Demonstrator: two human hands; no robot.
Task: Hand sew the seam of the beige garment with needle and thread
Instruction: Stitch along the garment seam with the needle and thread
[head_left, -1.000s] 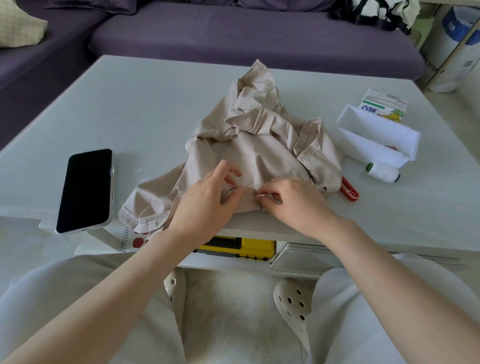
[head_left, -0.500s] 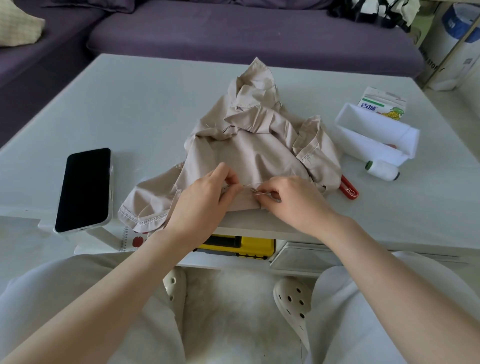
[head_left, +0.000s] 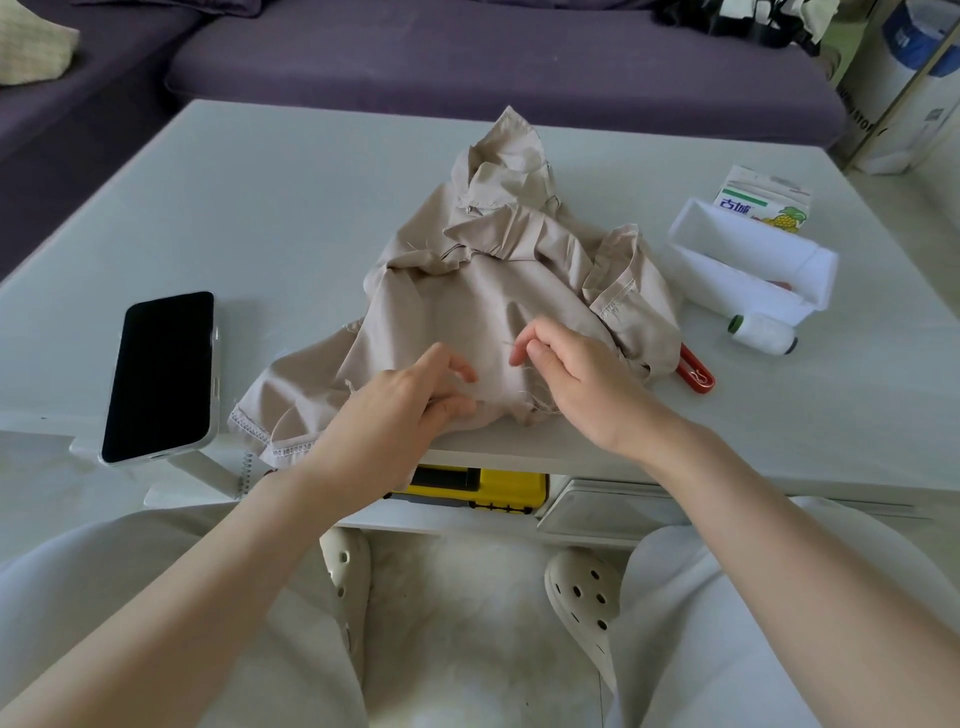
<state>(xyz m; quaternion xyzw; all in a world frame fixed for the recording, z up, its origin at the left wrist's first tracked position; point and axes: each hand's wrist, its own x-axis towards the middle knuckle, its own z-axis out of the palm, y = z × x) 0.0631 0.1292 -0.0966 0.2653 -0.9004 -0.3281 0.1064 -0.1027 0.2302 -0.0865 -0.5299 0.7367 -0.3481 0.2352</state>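
Crumpled beige garment (head_left: 483, 301) — raw edge frayed (hem white-stitched).

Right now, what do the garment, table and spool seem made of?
Garment: thin matte woven cloth, probably cotton; sharp creases, frayed edge threads. Table: smooth hard top with faint sheen, glass or laminate, cannot tell. Spool: white thread wound on a dark green core, likely plastic.

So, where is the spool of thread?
In the head view, the spool lies on the right of the table, just in front of the white box.
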